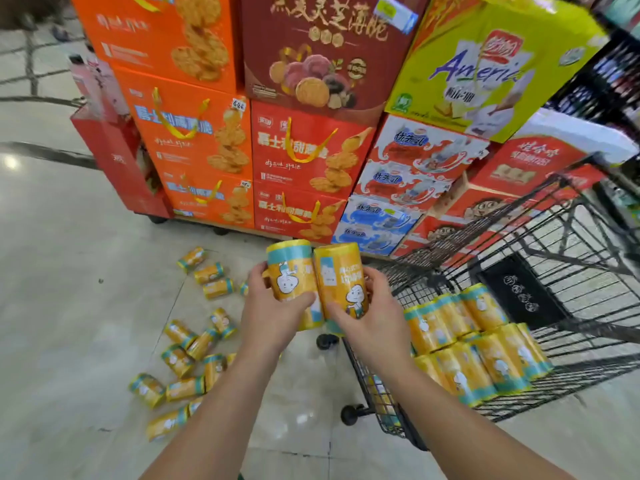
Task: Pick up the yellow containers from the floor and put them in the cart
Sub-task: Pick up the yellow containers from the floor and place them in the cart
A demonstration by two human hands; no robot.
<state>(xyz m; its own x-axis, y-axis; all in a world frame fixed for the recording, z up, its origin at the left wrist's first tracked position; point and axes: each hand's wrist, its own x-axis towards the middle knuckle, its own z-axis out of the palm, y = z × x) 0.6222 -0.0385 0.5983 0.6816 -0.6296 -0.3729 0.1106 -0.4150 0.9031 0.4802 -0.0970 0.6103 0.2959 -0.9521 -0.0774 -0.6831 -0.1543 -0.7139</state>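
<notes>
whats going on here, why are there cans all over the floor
A person is gathering spilled yellow cylindrical containers with teal bands. The left hand holds a first container and the right hand holds a second container, side by side, raised beside the black wire shopping cart. A batch of stacked containers already lies in the cart. Many scattered containers lie on the pale tiled floor, in front of stacked orange and red gift boxes.

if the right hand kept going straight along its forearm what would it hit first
Probably the left container held by the left hand, which touches the right container that the right hand grips. Beyond, the orange boxes; depth unclear.
</notes>
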